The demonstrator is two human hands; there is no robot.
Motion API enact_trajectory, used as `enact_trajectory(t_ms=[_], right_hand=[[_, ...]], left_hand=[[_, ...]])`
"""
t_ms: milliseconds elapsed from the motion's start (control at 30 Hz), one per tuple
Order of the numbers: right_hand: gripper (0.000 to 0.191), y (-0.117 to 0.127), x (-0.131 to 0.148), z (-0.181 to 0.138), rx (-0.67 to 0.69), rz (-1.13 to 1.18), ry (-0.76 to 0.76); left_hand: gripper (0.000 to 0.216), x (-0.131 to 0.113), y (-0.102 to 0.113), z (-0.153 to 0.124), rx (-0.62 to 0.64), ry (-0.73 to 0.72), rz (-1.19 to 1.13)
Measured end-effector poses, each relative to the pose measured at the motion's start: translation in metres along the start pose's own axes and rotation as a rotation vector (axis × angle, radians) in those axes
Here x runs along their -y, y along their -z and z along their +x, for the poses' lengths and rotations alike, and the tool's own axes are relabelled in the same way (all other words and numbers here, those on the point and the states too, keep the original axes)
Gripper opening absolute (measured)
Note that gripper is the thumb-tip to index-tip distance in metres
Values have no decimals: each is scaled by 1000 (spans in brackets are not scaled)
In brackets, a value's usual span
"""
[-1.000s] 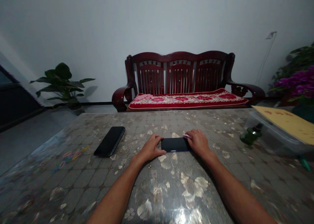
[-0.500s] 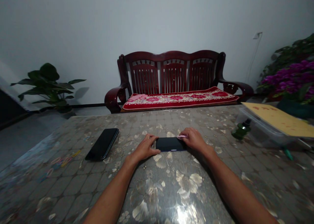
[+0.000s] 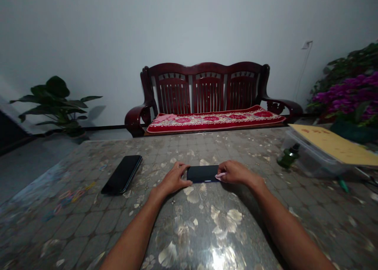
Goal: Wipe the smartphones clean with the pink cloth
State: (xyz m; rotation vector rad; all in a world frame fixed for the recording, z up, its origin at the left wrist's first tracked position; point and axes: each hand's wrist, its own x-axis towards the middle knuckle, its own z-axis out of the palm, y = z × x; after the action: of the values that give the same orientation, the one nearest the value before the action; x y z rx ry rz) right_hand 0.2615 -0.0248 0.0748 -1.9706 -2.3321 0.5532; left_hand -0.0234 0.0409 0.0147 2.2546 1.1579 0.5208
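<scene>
A dark smartphone [image 3: 202, 174] lies flat on the patterned table, its long side running left to right. My left hand [image 3: 176, 178] grips its left end, with the thumb at the near corner and the fingers at the far corner. Pinched in my right hand [image 3: 234, 172] is a small pale pink cloth [image 3: 220, 176], which touches the right part of the screen near its lower edge. Most of the cloth is hidden under the fingers, and the right hand covers the phone's right end.
Left of my hands lies a larger black phone-like device [image 3: 122, 174], with several coloured bands [image 3: 71, 197] nearby. To the right stand a dark green bottle [image 3: 288, 156] and a clear plastic box [image 3: 314, 159] under a yellow sheet [image 3: 333, 144]. A wooden bench [image 3: 208, 92] is beyond the table [image 3: 159, 149].
My right hand has slid the pink cloth from the far edge of the screen toward its near edge. My left hand stays at the phone's left end.
</scene>
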Motion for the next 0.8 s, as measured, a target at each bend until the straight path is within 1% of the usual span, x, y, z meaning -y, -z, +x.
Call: enact_trajectory(t_ms=[100, 233, 333, 400, 533, 633, 700, 800], right_hand=[[19, -5, 6, 0, -82, -60, -8], [26, -11, 8, 5, -207, -165, -93], [29, -17, 13, 9, -292, -190, -134], [28, -21, 23, 11, -311, -178, -115], [26, -32, 44, 14, -289, -127, -12], [25, -34, 46, 17, -293, -126, 22], [26, -32, 40, 19, -323, -151, -22], [26, -29, 27, 22, -363, -191, -138]], left_hand=[[59, 0, -2, 0, -16, -3, 10], [56, -2, -5, -1, -46, 3, 29], [55, -5, -7, -3, -66, 26, 47], [55, -7, -8, -4, -77, 37, 60], [55, -8, -8, -5, -90, 37, 72], [55, -9, -9, -6, -88, 46, 78], [54, -11, -10, -6, -98, 45, 90], [53, -15, -12, -7, -118, 58, 115]])
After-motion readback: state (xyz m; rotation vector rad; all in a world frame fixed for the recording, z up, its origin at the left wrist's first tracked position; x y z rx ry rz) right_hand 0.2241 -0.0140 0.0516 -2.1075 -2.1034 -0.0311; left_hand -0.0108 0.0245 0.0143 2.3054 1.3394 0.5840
